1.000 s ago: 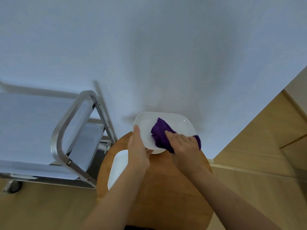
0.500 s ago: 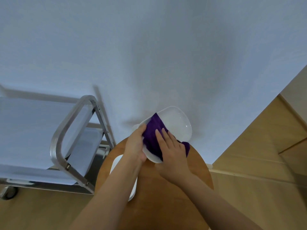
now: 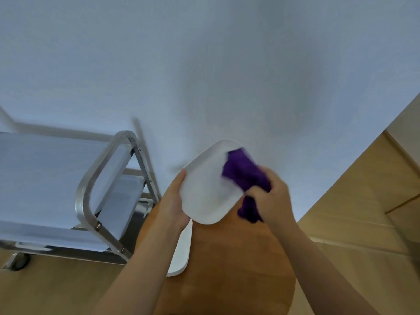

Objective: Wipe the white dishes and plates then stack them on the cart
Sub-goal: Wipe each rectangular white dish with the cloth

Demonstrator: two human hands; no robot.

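Holding: we grip a white dish (image 3: 208, 189) with our left hand (image 3: 173, 205), fingers curled round its left edge, raised and tilted above the round wooden table (image 3: 227, 264).
Right hand: our right hand (image 3: 272, 201) clutches a purple cloth (image 3: 244, 176), fingers curled round it, the cloth pressed against the dish's right side.
Second plate: another white plate (image 3: 180, 253) lies flat on the table, partly hidden by our left forearm.
Cart: the metal cart (image 3: 95, 185) stands to the left, just beside the table, against the white wall (image 3: 204, 64).
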